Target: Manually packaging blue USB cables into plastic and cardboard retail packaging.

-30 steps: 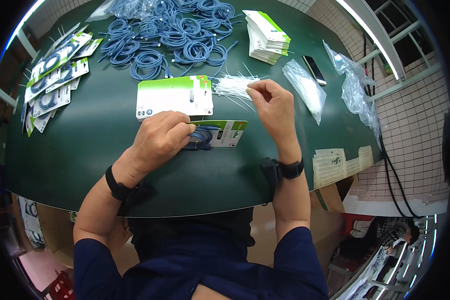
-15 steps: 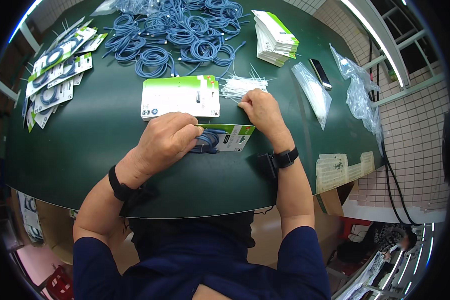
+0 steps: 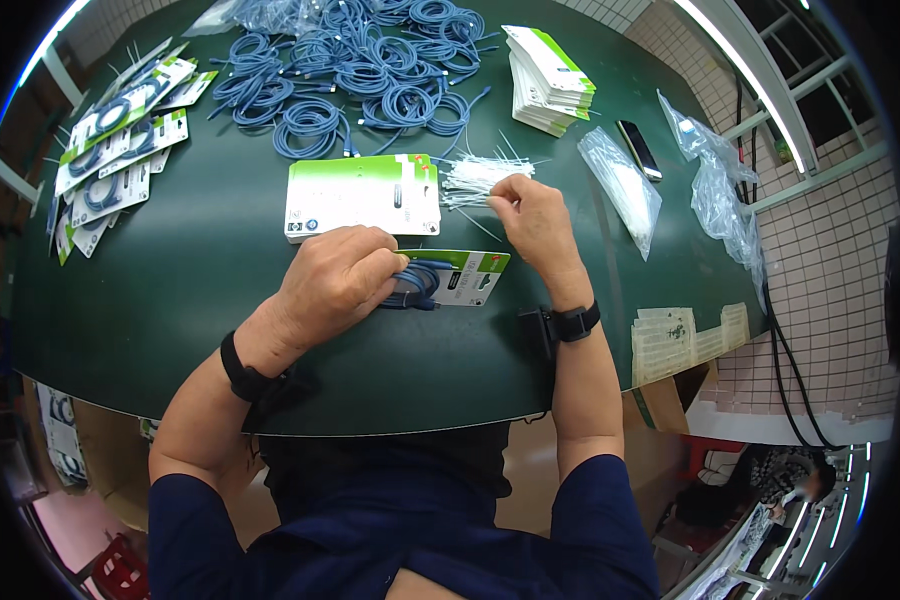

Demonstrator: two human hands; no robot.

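Observation:
My left hand (image 3: 338, 275) is closed on a white and green backing card (image 3: 478, 280), gripping it together with the coiled blue cable (image 3: 416, 284) that lies against it. The card is tilted up just above the table. Right of it, my right hand (image 3: 540, 225) pinches at the near right edge of a heap of white cable ties (image 3: 475, 178). Its fingertips close on a tie there, mostly hidden by the fingers. One loose tie (image 3: 480, 226) lies between the heap and the card. A stack of flat cards (image 3: 360, 195) lies just beyond my left hand.
Many coiled blue cables (image 3: 370, 65) cover the far middle. Carded cables (image 3: 110, 150) pile up at the left. At the right are another card stack (image 3: 545, 85), a bag of ties (image 3: 620, 185), a phone (image 3: 638, 150), crumpled plastic (image 3: 720, 190) and taped paper (image 3: 665, 345).
My right hand has moved slightly right, its fingertips still at the ties. A loose tie now shows below the heap. My left hand keeps hold of the card and cable.

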